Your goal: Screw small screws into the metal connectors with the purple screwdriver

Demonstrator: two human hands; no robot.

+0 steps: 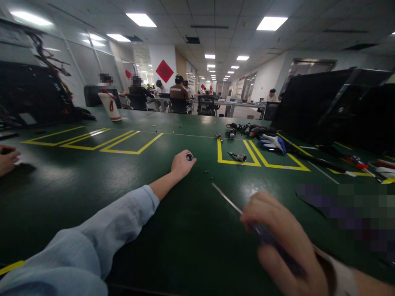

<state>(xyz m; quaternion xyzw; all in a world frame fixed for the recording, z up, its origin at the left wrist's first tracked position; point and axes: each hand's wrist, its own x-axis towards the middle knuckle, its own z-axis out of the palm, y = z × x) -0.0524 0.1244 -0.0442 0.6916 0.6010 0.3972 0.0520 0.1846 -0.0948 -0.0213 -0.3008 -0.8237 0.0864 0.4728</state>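
Observation:
My left hand (180, 165) is closed around a round metal part (189, 157), whose ringed end with a dark centre faces up. The rest of that part is hidden in my fingers. In my right hand (277, 234) is a screwdriver (226, 198) with a long thin shaft and a dark handle. Its tip points left and away from me, towards two tiny dark pieces (206, 171) on the green table (185, 230). The tip is apart from the metal part in my left hand. My right hand is slightly blurred.
A metal connector-like part (237, 156) lies inside a yellow-taped box. Beyond it are several dark cylindrical parts (231, 132) and a blue and white glove (273, 143). A red-handled screwdriver (358, 161) lies right. A paper cup (110, 107) stands at back left; another person's hand (8, 159) is far left.

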